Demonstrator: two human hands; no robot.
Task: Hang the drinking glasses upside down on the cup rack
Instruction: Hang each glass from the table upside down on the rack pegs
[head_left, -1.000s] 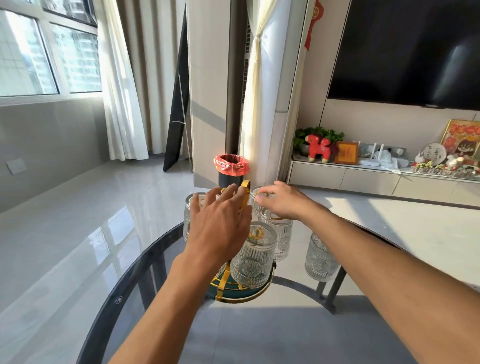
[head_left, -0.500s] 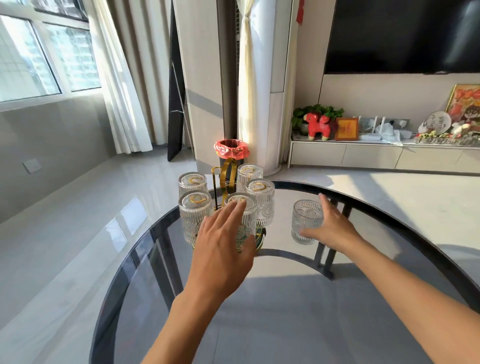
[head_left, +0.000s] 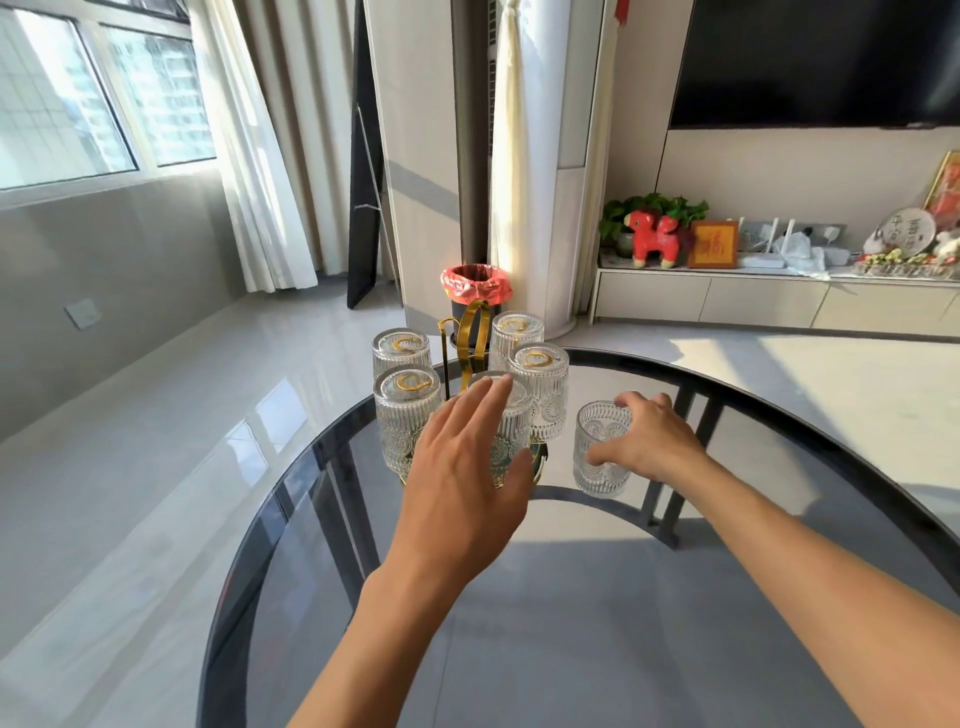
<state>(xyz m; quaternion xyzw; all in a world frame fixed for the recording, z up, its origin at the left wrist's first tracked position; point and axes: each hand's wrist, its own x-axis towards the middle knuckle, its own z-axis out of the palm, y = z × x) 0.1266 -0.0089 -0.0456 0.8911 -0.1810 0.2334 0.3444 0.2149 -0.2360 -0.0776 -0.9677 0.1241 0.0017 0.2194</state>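
Note:
A gold cup rack (head_left: 470, 332) with a green base stands on the round dark glass table (head_left: 597, 623). Several ribbed clear glasses hang upside down on it, among them one at the front left (head_left: 400, 410) and one at the right (head_left: 540, 384). One more glass (head_left: 597, 441) stands upright on the table to the right of the rack. My right hand (head_left: 649, 441) is wrapped around that glass from its right side. My left hand (head_left: 467, 473) hovers flat and open in front of the rack, hiding part of the front glass.
A bin with a red liner (head_left: 475, 291) stands on the floor behind the table. A low white cabinet (head_left: 753, 301) with ornaments runs along the right wall. The table's black frame (head_left: 670, 431) shows through the glass.
My right hand left the rack, moved right to the upright glass and closed around it. My left hand drew back from the rack's top. The camera tilted down toward the table.

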